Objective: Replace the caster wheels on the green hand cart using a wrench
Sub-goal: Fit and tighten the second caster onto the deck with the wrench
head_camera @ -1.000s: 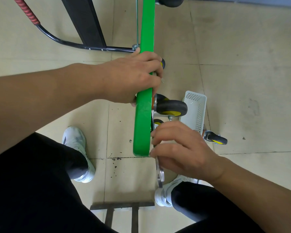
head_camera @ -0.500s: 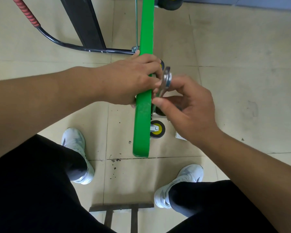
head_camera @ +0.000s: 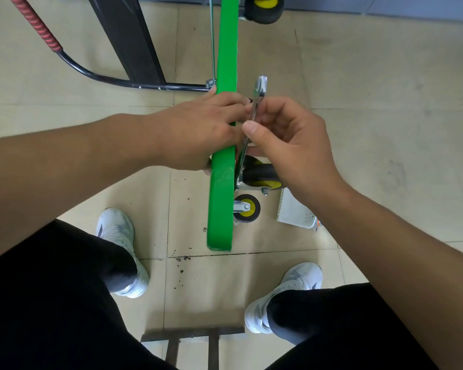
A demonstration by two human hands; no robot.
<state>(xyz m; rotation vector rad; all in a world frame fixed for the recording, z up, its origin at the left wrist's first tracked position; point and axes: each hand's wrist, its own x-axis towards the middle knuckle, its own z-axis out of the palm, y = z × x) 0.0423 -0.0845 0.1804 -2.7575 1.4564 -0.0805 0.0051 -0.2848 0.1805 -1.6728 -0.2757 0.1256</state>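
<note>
The green hand cart (head_camera: 221, 198) stands on its edge on the floor, seen end-on as a narrow green strip. My left hand (head_camera: 198, 129) grips that edge from the left. My right hand (head_camera: 286, 140) pinches a silver wrench (head_camera: 257, 102) against the cart's right face, its upper end sticking up above my fingers. Below my right hand a black-and-yellow caster wheel (head_camera: 262, 177) sits on the cart's underside, and a smaller caster (head_camera: 247, 208) lies under it. Another caster (head_camera: 263, 8) shows at the top edge.
The cart's black handle bar with a red grip (head_camera: 43, 30) curves across the floor at upper left, beside a black panel (head_camera: 129, 41). A white plastic basket (head_camera: 296, 209) lies right of the casters. My two white shoes and a dark metal frame (head_camera: 193, 340) are below.
My right hand rose from the cart's lower end with the wrench and brought it up beside my left hand. The wrench now points upward. My left hand kept its grip.
</note>
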